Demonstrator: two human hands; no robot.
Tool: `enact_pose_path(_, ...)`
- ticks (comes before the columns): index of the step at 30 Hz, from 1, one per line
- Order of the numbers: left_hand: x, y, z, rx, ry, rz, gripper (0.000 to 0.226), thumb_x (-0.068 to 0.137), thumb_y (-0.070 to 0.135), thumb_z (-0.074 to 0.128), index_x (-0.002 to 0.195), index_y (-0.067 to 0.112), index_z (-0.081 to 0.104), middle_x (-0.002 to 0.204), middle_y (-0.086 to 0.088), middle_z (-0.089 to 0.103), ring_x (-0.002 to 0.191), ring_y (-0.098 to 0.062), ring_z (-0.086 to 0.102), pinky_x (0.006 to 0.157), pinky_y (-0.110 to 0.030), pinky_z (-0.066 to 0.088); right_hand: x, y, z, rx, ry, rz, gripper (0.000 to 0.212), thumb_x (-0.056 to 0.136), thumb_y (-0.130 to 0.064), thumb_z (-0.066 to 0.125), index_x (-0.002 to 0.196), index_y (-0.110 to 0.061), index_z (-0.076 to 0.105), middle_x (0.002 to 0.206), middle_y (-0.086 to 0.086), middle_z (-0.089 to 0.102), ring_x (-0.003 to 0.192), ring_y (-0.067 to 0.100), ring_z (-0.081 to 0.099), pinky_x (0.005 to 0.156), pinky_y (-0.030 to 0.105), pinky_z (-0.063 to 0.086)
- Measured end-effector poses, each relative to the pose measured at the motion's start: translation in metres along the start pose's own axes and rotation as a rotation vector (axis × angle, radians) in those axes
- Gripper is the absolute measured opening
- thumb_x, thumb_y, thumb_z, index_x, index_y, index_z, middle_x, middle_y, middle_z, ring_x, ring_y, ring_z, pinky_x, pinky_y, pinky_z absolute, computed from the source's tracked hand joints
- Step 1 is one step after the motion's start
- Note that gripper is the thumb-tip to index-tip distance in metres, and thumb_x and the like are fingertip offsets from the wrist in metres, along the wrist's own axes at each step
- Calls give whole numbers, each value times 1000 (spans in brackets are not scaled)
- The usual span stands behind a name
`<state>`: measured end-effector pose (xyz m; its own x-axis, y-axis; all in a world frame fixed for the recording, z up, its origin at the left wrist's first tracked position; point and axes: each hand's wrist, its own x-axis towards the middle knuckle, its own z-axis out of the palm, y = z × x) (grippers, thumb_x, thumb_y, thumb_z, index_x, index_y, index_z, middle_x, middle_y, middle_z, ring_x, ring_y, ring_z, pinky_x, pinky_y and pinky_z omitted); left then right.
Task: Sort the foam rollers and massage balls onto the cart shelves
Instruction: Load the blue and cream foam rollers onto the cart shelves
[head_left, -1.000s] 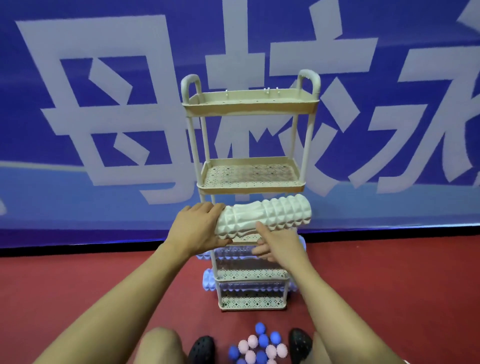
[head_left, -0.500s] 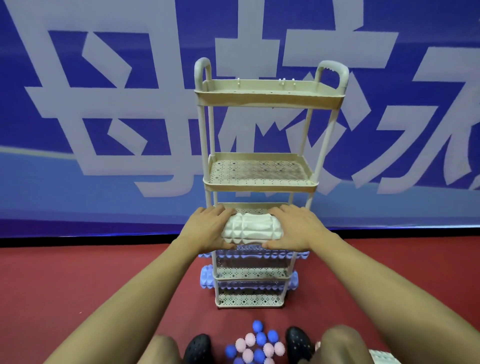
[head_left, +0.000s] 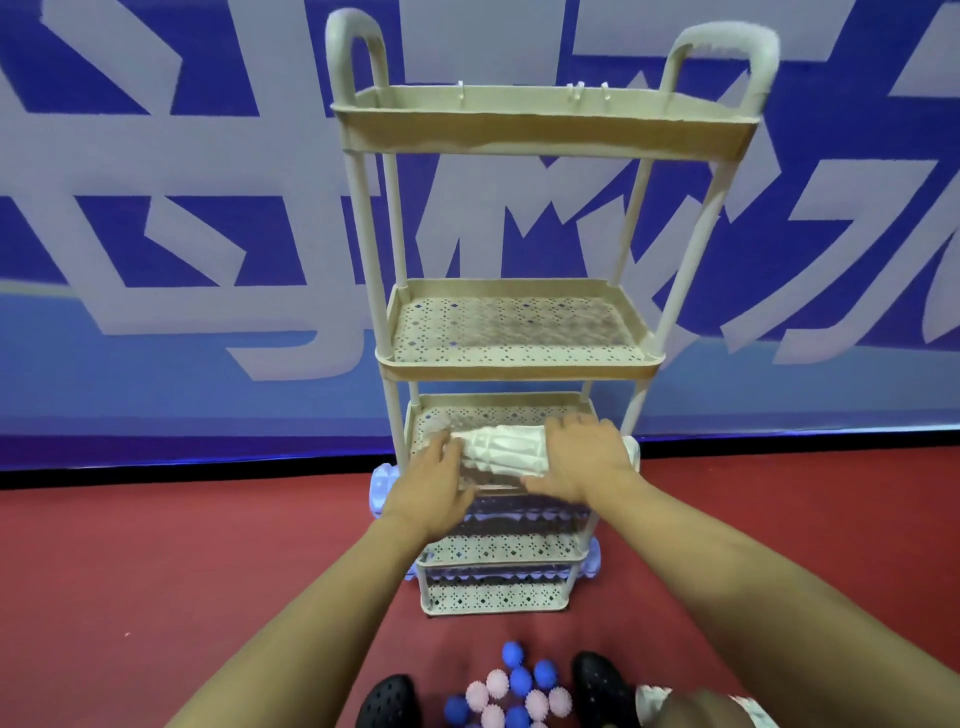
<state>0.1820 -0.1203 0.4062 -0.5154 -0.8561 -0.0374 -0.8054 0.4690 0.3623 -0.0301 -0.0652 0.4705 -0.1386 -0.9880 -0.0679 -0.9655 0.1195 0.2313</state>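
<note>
head view looks forward and down, seemingly close to the cart (head_left: 519, 364)

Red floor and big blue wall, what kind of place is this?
Probably a gym or sports hall: a red floor, a blue banner with huge white letters, and spiky balls beside a cart holding a white roller.

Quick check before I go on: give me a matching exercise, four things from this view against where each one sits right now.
Things:
1. white foam roller
2. blue foam roller
3. massage balls
4. second cart shelf from the top

Places or states:
A. on the red floor between the shoes
B. nothing visible on it
C. on the third shelf down, under both hands
D. on a lower shelf, its end sticking out at the cart's left side

Pairs: 1-C, 2-D, 3-A, 4-B
</note>
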Motion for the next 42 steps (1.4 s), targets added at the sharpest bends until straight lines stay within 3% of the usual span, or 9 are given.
enact_pose_path(3,9,2,13,3,23,-34,58,98,49,54,143,15,41,150,-8,32,130,-32,49,96,-45,51,25,-7,7,2,4,-2,74,78,-77,52,119,-16,59,117,8,67,107,29,63,90,39,44)
enact_pose_path(6,18,-1,31,103,-172,17,72,97,64,45,157,27,29,164,-6,23,148,-31,30,119,-47,30,50,-5,17,40,-61,-47,64,82,-77,48,101,-19,67,101,3,71,96,26,68,87,38,52)
enact_pose_path(10,22,-15,49,109,-326,-27,78,93,77,33,160,45,11,171,3,2,158,-24,1,126,-49,-2,82,5,36,97,-229,-114,74,96,-67,39,135,-7,57,144,15,53,132,33,50,112,44,38)
enact_pose_path(16,33,-18,43,113,-395,-50,82,88,83,36,159,47,14,170,4,14,157,-23,12,126,-48,8,118,14,62,330,-124,-21,65,102,-42,40,158,-17,19,167,7,15,151,26,22,120,40,23)
enact_pose_path(21,38,-16,39,110,-412,-62,76,92,79,35,159,46,21,169,5,19,155,-22,19,126,-46,16,117,13,70,308,-43,-1,53,101,-34,43,151,-19,31,157,8,37,143,27,37,116,41,31)
enact_pose_path(26,36,-11,36,134,-425,-68,77,92,78,36,159,44,20,170,5,16,156,-21,17,126,-46,14,104,13,85,329,-63,54,63,103,-40,41,158,-19,21,166,2,20,152,18,21,122,37,19)
enact_pose_path(34,10,21,28,183,-231,-34,75,99,70,31,161,30,20,170,-1,17,154,-26,22,124,-49,17,23,24,70,312,166,61,37,103,-42,46,126,-15,57,122,8,61,111,29,58,92,40,46)
enact_pose_path(38,-14,71,24,171,-84,72,63,101,63,35,151,25,38,158,-5,39,141,-29,42,114,-46,34,-44,37,82,468,169,-27,49,103,-38,47,149,-22,42,152,-1,43,137,23,43,111,41,39)
enact_pose_path(42,-41,123,48,150,-35,204,59,100,60,40,145,22,47,141,-5,54,128,-29,52,103,-44,44,-111,59,106,463,148,16,47,99,-33,53,144,-20,49,148,0,49,133,24,49,109,40,41)
